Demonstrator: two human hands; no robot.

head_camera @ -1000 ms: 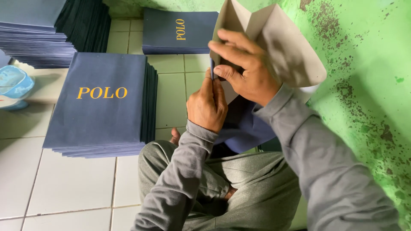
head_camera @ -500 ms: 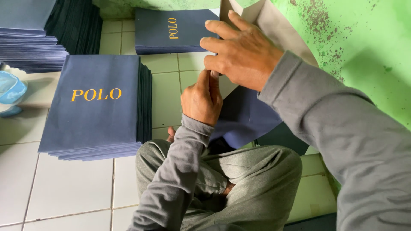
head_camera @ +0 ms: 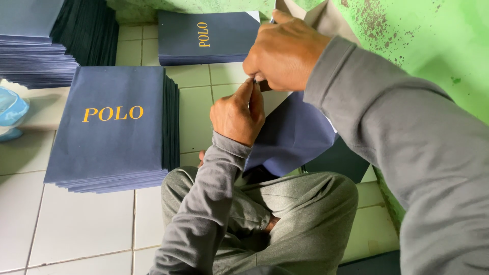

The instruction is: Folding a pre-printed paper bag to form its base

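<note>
I sit cross-legged on a white tiled floor in grey clothes. Both hands work on one navy paper bag (head_camera: 293,135) with a pale grey inside, held up over my knees. My left hand (head_camera: 237,113) pinches the bag's edge from below, thumb and fingers closed. My right hand (head_camera: 282,51) grips the same edge from above, so the fingertips of the two hands meet. The bag's upper flap (head_camera: 326,18) rises behind my right hand, which hides most of it.
A stack of flat navy bags with gold lettering (head_camera: 114,127) lies on the floor to my left. A second stack (head_camera: 206,38) lies further back, and taller piles (head_camera: 46,43) stand at the far left. A light blue object (head_camera: 11,112) sits at the left edge. A green wall (head_camera: 433,46) is on the right.
My right hand has come down and forward over the bag, closer to the camera. My left hand stayed at the bag's edge. The view has drifted slightly.
</note>
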